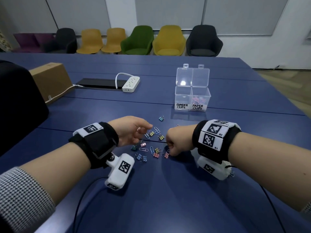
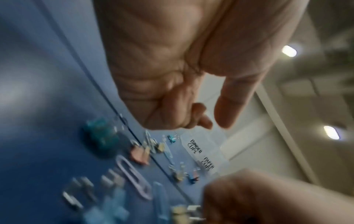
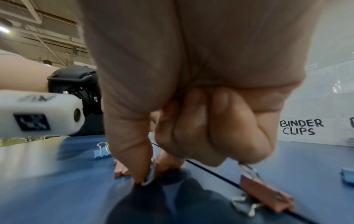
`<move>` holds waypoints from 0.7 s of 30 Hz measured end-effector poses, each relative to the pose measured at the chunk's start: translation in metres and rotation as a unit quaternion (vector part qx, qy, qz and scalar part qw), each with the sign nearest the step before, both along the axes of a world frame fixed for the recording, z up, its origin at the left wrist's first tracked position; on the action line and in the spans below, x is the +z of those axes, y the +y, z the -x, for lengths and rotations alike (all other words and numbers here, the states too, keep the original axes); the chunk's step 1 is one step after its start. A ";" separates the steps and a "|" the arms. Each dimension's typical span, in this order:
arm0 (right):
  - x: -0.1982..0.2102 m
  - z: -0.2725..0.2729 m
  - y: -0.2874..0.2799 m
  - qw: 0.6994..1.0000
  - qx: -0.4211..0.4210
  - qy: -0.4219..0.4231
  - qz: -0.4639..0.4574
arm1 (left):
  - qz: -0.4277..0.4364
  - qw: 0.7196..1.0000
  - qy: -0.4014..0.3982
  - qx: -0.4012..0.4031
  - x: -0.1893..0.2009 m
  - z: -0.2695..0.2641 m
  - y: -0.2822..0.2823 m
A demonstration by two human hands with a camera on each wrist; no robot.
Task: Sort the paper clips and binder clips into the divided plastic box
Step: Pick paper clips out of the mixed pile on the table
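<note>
A clear divided box (image 1: 192, 107) stands open at the far right of the blue table. Its right cell, labelled PAPER CLIPS, holds several clips (image 1: 199, 99); the BINDER CLIPS cell (image 1: 182, 96) looks empty. Loose coloured paper clips and binder clips (image 1: 151, 147) lie scattered between my hands. My left hand (image 1: 143, 130) hovers over the scatter's left side, fingers curled round a pink paper clip (image 1: 138, 129). My right hand (image 1: 169, 149) is down on the table at the scatter's right side. Its thumb and forefinger (image 3: 147, 177) pinch the silver wire handle of a pink binder clip (image 1: 166, 155).
One teal binder clip (image 1: 161, 118) lies apart, towards the box. A white power strip (image 1: 131, 84), a black floor-box lid (image 1: 99, 83) and a cardboard box (image 1: 50, 78) sit at the far left. Camera cables trail towards the near edge. Chairs line the wall behind.
</note>
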State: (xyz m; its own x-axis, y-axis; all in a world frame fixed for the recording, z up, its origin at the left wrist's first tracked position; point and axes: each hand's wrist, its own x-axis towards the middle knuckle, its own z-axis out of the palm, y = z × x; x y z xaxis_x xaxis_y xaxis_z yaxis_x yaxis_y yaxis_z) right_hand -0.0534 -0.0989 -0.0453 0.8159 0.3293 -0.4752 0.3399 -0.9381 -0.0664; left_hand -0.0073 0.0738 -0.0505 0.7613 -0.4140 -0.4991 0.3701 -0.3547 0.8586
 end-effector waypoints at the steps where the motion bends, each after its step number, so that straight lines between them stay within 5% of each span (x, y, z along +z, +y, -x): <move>1: 0.000 0.001 0.000 1.000 0.003 -0.002 0.004 | -0.068 0.995 -0.071 -0.035 -0.001 0.001 -0.001; 4: 0.001 0.003 0.001 1.000 0.010 -0.003 0.013 | -0.268 0.914 -0.267 -0.144 0.004 0.005 -0.005; 8: 0.002 0.005 0.004 0.999 0.023 -0.014 0.026 | -0.371 0.841 -0.331 -0.212 0.011 0.009 -0.010; 13: 0.003 0.011 0.006 0.998 0.027 -0.036 0.047 | -0.417 0.810 -0.335 -0.239 0.008 0.008 -0.011; 21: 0.004 0.014 0.011 0.992 0.057 -0.048 0.099 | -0.426 0.805 -0.352 -0.216 0.005 -0.001 -0.012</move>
